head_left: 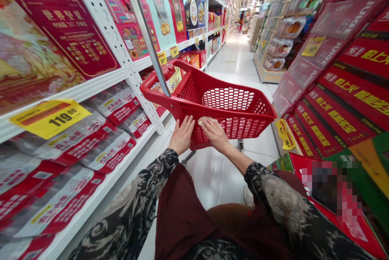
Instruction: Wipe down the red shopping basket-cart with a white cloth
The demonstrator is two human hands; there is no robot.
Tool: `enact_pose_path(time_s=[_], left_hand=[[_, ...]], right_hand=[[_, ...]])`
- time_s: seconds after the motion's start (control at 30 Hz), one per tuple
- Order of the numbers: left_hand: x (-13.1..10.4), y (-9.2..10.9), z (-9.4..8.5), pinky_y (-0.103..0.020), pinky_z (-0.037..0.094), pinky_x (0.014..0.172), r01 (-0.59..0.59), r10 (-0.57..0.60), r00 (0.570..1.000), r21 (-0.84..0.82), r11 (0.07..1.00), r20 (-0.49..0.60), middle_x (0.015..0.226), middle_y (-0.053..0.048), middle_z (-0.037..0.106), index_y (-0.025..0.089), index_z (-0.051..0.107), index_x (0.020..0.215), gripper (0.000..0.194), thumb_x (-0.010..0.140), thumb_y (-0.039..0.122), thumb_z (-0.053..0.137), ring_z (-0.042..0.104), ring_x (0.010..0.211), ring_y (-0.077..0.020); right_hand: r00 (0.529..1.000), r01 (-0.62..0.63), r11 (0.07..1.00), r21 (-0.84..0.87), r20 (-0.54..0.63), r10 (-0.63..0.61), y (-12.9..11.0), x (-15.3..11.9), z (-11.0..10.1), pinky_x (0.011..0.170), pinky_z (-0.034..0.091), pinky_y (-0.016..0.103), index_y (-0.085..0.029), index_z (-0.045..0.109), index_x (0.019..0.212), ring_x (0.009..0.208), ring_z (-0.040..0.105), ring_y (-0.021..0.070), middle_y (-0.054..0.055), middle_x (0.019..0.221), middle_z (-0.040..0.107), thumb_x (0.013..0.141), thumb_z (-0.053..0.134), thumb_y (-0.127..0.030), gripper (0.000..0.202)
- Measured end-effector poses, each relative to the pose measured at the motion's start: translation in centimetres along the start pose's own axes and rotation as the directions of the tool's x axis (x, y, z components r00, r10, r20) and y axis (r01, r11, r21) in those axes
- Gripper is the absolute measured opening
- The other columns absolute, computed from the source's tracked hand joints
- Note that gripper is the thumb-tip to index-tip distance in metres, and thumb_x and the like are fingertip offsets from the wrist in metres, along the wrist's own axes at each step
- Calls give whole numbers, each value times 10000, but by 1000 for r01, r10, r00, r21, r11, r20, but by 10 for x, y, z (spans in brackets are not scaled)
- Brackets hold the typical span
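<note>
A red plastic shopping cart [223, 108] with perforated sides stands sideways in front of me, its long metal handle pole [145, 29] slanting up to the upper left. My left hand [182, 133] lies flat on the cart's near side wall, fingers stretched out and nothing held. Beside it, my right hand [215, 132] presses a crumpled whitish cloth [204, 120] against the same wall. Most of the cloth is hidden under the fingers. Inside the cart's basket I see no goods.
White shelving [129, 65] with boxed gifts and wrapped bottle packs [109, 146] runs along the left. Stacked red drink cartons [328, 110] rise on the right. A tiled aisle [231, 55] leads away past a display stand [273, 37], with a distant person [241, 22].
</note>
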State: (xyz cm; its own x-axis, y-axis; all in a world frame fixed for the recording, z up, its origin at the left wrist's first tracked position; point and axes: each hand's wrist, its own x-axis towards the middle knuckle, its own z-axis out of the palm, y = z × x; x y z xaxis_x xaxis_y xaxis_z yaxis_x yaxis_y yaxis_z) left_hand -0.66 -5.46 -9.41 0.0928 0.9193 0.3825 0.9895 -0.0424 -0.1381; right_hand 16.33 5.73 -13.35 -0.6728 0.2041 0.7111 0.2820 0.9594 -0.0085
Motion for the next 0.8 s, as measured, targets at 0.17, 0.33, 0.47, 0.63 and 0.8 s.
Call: enact_pose_path(time_s=[0.17,0.33,0.47,0.63,0.8], left_hand=[[-2,-8,-5,-543,108,1140,38,-37,998,12,999,-42,1509,-178,218,53,250,1422,673,770,110,407,116,1422,-258],[-17,-15,-3,-544,135,1137,72,-72,997,40,997,-6,1514,-157,220,72,237,1431,715,736,89,403,129,1421,-253],[-30,-19,-1,-537,152,1136,81,-84,996,59,995,35,1510,-148,233,79,262,1426,734,707,77,411,154,1416,-253],[-31,-26,-3,-528,141,1142,113,-114,993,56,992,26,1511,-149,228,71,274,1421,737,700,87,420,156,1416,-254],[-28,-32,-6,-551,141,1134,156,-157,988,51,986,10,1511,-161,221,61,269,1418,758,680,93,439,149,1415,-270]], right_hand=[[990,-94,996,14,-105,95,-7,53,-11,1146,249,450,-179,494,1316,1392,245,188,77,1416,441,947,336,-139,403],[999,-39,999,24,-11,39,-13,55,2,1136,270,438,-182,486,1325,1383,273,191,83,1412,444,932,352,-113,421],[994,44,998,39,97,-47,-14,22,16,1090,338,460,-169,500,1309,1357,330,202,113,1375,486,917,371,-90,420],[998,60,998,29,-4,-60,-21,29,11,1084,354,445,-154,534,1273,1365,312,199,116,1361,501,935,338,-115,392],[990,-4,1000,-9,-139,2,-37,93,-6,1149,249,414,-157,518,1291,1389,252,176,83,1406,454,951,300,-135,405]])
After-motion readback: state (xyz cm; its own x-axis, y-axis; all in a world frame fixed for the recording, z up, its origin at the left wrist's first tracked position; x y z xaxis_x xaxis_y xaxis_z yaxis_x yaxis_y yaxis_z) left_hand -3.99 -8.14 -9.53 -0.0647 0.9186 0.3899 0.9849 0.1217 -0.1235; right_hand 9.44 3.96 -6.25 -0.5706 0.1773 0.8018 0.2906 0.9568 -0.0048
